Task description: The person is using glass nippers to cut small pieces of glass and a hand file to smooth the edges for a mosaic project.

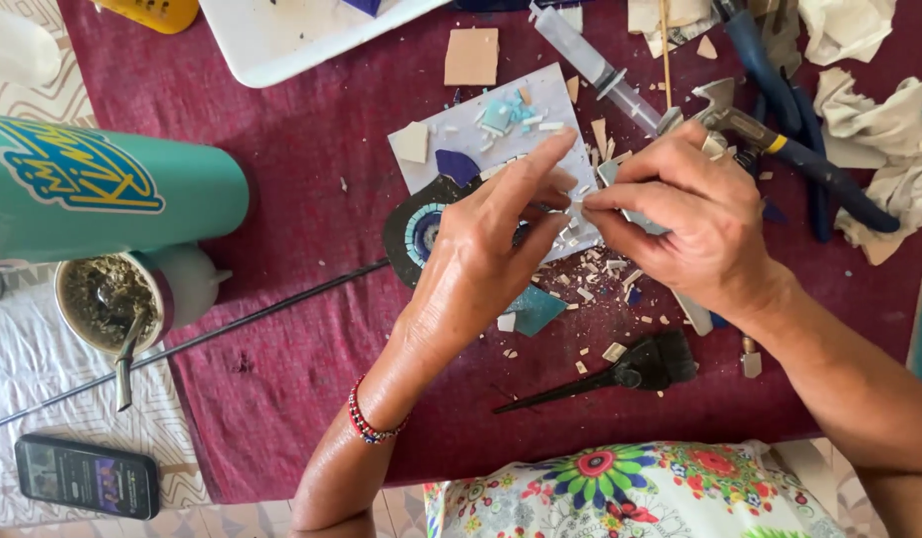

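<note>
Nearest me, the floral cloth (630, 493) edges the maroon tabletop (281, 329). I see my left hand (491, 254) and right hand (680, 224) meeting fingertip to fingertip, both pinched shut on a tiny pale tile chip (577, 211), held just above the round mosaic piece (421, 231) lying left of them.

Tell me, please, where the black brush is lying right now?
In the head view, the black brush lies on the maroon cloth near the lower edge of the table, just below the right hand and beside scattered tile chips.
</note>
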